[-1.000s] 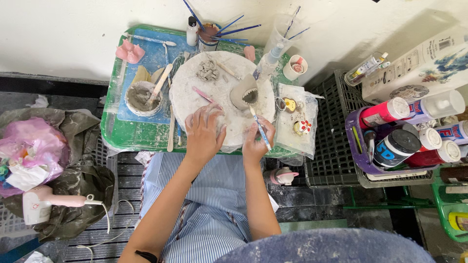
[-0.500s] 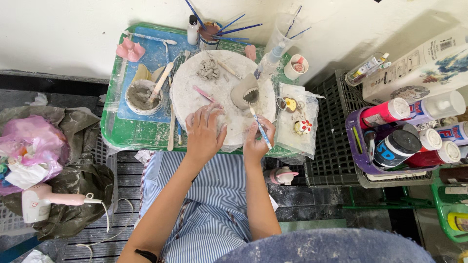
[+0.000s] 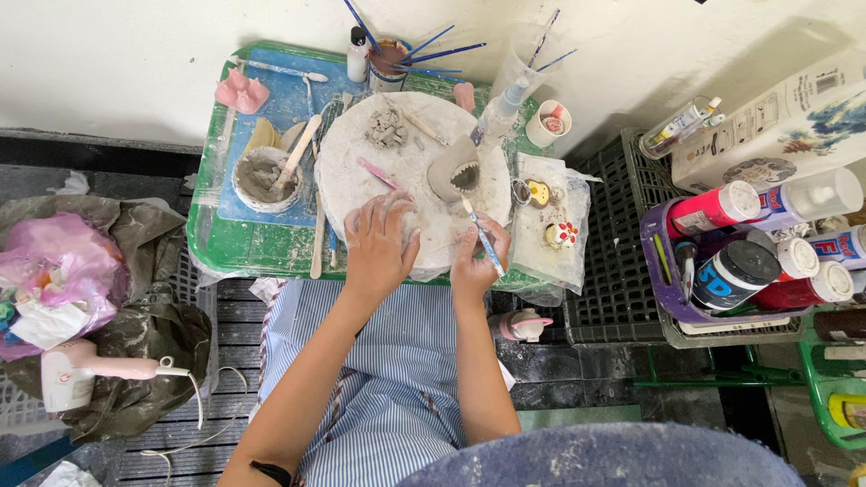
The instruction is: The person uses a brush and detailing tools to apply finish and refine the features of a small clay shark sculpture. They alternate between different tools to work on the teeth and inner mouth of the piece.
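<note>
My left hand (image 3: 379,245) lies palm down on the round white work board (image 3: 361,171), fingers spread, pressing something I cannot see beneath it. My right hand (image 3: 476,257) holds a blue-handled brush (image 3: 482,236) whose tip points up toward a grey clay shark-mouth figure (image 3: 454,177) on the board. A lump of grey clay bits (image 3: 386,129) and a pink tool (image 3: 379,173) also rest on the board. The board sits on a green tray table (image 3: 225,243).
A bowl of grey slip (image 3: 263,178) with a stick stands left of the board. A cup of blue brushes (image 3: 388,61), a white bottle (image 3: 358,54) and small painted figures (image 3: 557,234) are nearby. Paint jars (image 3: 740,271) fill a purple bin at right. Bags and a pink hair dryer (image 3: 86,370) lie at left.
Both hands stay in nearly the same place; the right hand with the brush has shifted only slightly near the clay figure.
</note>
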